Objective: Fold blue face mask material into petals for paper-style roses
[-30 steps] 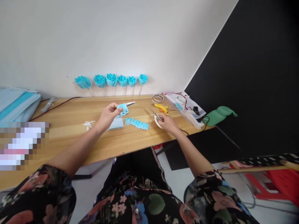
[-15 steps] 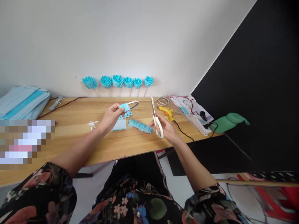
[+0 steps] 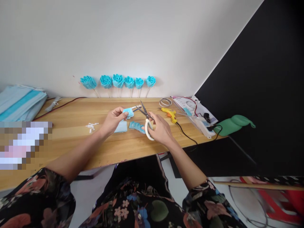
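Observation:
My left hand (image 3: 112, 120) pinches a small piece of blue mask fabric (image 3: 128, 111) above the wooden table (image 3: 71, 133). My right hand (image 3: 160, 129) holds white-handled scissors (image 3: 145, 117), blades apart, tips pointing up-left close to the blue piece. Under the hands lie a flat pale blue fabric piece (image 3: 120, 127) and a pleated blue strip (image 3: 136, 126).
Several blue fabric roses on sticks (image 3: 118, 81) lean on the wall. A yellow glue gun (image 3: 169, 113) with black cord, wire rings (image 3: 165, 102), a clear bag (image 3: 190, 109) and a green object (image 3: 234, 123) lie right. Stacked blue masks (image 3: 19, 103) sit left, white scraps (image 3: 91, 126) nearby.
My right hand lifted the scissors off the table, carried them left toward the blue piece in my left hand, and the blades came apart.

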`<state>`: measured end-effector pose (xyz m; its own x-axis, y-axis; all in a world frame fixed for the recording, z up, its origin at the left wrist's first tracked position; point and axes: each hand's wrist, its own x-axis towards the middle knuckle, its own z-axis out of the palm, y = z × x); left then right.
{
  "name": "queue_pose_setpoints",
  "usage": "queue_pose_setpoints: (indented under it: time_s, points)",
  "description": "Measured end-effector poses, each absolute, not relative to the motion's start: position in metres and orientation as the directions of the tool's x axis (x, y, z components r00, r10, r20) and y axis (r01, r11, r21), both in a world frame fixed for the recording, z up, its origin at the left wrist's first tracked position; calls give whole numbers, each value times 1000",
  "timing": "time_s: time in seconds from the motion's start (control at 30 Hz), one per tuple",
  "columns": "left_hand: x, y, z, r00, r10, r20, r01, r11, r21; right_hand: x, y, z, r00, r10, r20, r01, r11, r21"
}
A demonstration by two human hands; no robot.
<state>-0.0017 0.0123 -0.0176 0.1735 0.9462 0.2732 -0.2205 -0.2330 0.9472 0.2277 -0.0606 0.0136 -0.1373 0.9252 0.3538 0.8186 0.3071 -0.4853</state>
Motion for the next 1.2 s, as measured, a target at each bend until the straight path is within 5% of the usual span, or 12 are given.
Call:
queue_pose_setpoints:
  time_s: [0.6,0.8,1.0,1.2]
  points:
    - [-1,9,-16,173,956,237,-217,-198,956,218,-46,6,-141,911,388,820,328,-470]
    - [-3,12,-12,137,962,236,-162,-213,964,225,-46,13,-156,852,500,743,435,-509]
    - [-12,22,-17,77,960,268,-200,-248,948,297,-43,-4,-40,986,163,936,94,-340]
    - [-8,18,-19,122,953,278,-107,-266,958,326,-54,4,-88,996,-21,995,87,-46]
